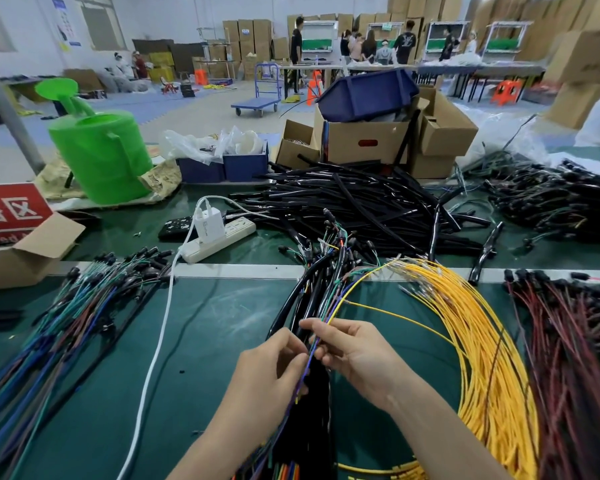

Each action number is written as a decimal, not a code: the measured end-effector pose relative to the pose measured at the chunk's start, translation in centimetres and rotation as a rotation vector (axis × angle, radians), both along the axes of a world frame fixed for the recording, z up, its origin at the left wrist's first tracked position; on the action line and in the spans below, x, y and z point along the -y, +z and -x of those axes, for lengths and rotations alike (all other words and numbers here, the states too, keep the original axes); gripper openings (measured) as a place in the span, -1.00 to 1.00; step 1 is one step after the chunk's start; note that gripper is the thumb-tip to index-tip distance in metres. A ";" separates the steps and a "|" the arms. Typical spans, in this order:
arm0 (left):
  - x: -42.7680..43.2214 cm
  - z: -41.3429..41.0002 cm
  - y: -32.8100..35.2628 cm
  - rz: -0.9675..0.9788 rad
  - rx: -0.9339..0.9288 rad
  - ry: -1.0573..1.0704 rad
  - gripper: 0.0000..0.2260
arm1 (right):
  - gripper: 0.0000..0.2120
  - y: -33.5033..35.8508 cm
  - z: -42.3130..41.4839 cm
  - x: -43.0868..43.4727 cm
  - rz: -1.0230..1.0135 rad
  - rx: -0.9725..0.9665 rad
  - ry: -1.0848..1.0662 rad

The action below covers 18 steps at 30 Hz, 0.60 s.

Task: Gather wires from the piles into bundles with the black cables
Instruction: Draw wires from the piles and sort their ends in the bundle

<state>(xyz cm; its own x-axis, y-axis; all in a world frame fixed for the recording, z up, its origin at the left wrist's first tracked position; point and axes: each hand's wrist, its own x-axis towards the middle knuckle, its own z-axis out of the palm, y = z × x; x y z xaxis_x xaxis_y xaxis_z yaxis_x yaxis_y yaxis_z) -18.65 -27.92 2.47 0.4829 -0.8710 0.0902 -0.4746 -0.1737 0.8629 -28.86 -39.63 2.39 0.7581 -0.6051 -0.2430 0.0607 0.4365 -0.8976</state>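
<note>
Centre of the green mat [205, 341], both hands are meeting on one bundle [312, 299] of black cables and thin coloured wires. The left hand [271, 368] is curling round it from 9 o'clock and the right hand [354, 358] is pinching its thin strands from 3 o'clock. The exact fingertip contact is getting lost among the wires. The bundle's lower end is running off the bottom edge at 6. A single yellow wire [395, 315] is trailing from the bundle toward the yellow pile [482, 341] at 3 to 5 o'clock. Dark red wires [575, 341] are lying further out at 3, cut by the frame. A blue-green mixed pile [66, 323] is sprawling at 8 to 9, also cropped. The loose black cable heap [343, 202] is sitting at 12. A white power strip [219, 237] with a charger [208, 223] is lying at 11, print on it too small to read. The red sign [7, 213] at 10 is showing "区", the rest being cut off. A green watering can [101, 150] is standing behind it.
</note>
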 end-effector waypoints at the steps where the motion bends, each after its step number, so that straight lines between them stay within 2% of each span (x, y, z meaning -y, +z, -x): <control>1: -0.3 0.3 0.0 0.012 -0.069 0.021 -0.84 | -0.83 0.0 0.0 0.0 0.004 0.007 0.004; 4: -0.7 0.8 -0.1 0.019 -0.315 0.058 -0.84 | -0.90 0.1 0.1 0.1 0.031 0.003 -0.034; 11: -0.1 1.0 0.1 -0.039 -0.625 -0.029 -0.81 | -0.92 1.2 0.2 0.8 0.125 -0.002 -0.061; 14: 0.0 1.1 0.2 -0.050 -0.696 -0.066 -0.77 | -0.93 2.1 0.3 1.5 0.079 0.027 -0.077; 18: -0.3 0.7 0.2 -0.024 -0.637 -0.080 -0.76 | -0.95 3.0 0.6 2.4 0.024 0.054 -0.131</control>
<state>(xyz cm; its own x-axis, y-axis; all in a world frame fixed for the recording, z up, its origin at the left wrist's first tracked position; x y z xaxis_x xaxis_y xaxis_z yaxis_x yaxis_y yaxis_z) -19.32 -27.58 2.67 0.3692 -0.9046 -0.2132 0.1175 -0.1822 0.9762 -29.48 -42.02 5.36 0.6842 -0.7046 -0.1882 0.1645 0.4005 -0.9014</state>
